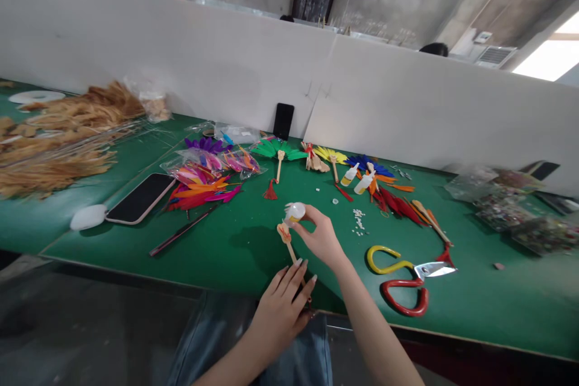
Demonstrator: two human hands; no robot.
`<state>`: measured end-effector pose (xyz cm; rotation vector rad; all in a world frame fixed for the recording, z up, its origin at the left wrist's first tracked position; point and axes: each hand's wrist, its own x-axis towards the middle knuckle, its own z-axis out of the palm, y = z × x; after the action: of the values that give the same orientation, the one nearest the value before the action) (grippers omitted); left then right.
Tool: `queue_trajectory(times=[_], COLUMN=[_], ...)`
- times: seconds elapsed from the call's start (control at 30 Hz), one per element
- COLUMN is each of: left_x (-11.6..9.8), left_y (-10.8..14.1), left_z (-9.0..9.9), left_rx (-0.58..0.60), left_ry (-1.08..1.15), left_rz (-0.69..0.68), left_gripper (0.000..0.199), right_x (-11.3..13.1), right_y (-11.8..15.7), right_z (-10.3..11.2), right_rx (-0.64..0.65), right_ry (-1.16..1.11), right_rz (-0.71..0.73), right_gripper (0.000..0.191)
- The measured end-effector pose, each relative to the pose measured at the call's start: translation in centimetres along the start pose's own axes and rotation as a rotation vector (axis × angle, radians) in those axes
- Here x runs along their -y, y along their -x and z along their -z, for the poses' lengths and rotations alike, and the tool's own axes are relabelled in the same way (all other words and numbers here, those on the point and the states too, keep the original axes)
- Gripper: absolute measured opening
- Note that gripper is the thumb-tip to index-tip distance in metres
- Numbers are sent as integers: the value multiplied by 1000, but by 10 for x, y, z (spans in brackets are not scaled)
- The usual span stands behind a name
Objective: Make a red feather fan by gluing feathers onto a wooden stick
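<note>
A small wooden fan handle (pixel 292 252) lies on the green table (pixel 226 259) near its front edge, its wide head pointing away from me. My left hand (pixel 284 301) rests over the lower part of the handle, fingers pressed down around it. Above the handle's head, my right hand (pixel 319 234) grips a small white glue bottle (pixel 295 212), tilted with its base toward me. The bottle's nozzle is hard to make out. Reddish marks show on the handle's head.
Scissors (pixel 420 271) lie at the right, near white beads (pixel 358 220). Two glue bottles (pixel 350 175) stand behind. Feather fans, including a green one (pixel 280 149), line the back. A phone (pixel 141 198) and dried fibres (pixel 72 139) are at the left.
</note>
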<state>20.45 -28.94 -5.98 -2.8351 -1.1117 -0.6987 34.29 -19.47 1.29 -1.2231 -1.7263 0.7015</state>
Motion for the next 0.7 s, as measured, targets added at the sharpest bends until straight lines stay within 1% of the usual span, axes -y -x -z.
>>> queue_trajectory(times=[0.07, 0.17, 0.3, 0.37, 0.43, 0.5, 0.57, 0.63, 0.67, 0.7], left_x=[0, 0, -1, -1, 1, 7, 17, 30, 38, 45], left_y=[0, 0, -1, -1, 0, 1, -2, -12, -19, -29], left_z=[0, 0, 4, 10, 19, 30, 42, 55, 61, 67], left_rx=[1, 13, 55, 75, 75, 24, -87, -209, -241, -234], left_ry=[1, 6, 60, 117, 221, 373, 521, 612, 641, 662], left_rz=[1, 1, 8, 7, 1, 21, 107, 237, 291, 337], left_gripper=[46, 47, 55, 64, 67, 61, 53, 50, 51, 53], right_x=[0, 3, 11, 13, 14, 12, 10, 8, 7, 6], right_y=[0, 3, 7, 8, 8, 9, 9, 9, 9, 8], right_z=[0, 2, 8, 9, 9, 9, 8, 6, 5, 3], right_rx=[15, 39, -58, -92, -110, -118, -117, -106, -98, -91], right_ry=[-1, 24, -25, -77, -148, -225, -268, -269, -262, -253], right_rz=[-9, -39, -86, -107, -115, -108, -97, -91, -86, -80], right_gripper=[28, 25, 28, 30, 33, 40, 42, 35, 32, 30])
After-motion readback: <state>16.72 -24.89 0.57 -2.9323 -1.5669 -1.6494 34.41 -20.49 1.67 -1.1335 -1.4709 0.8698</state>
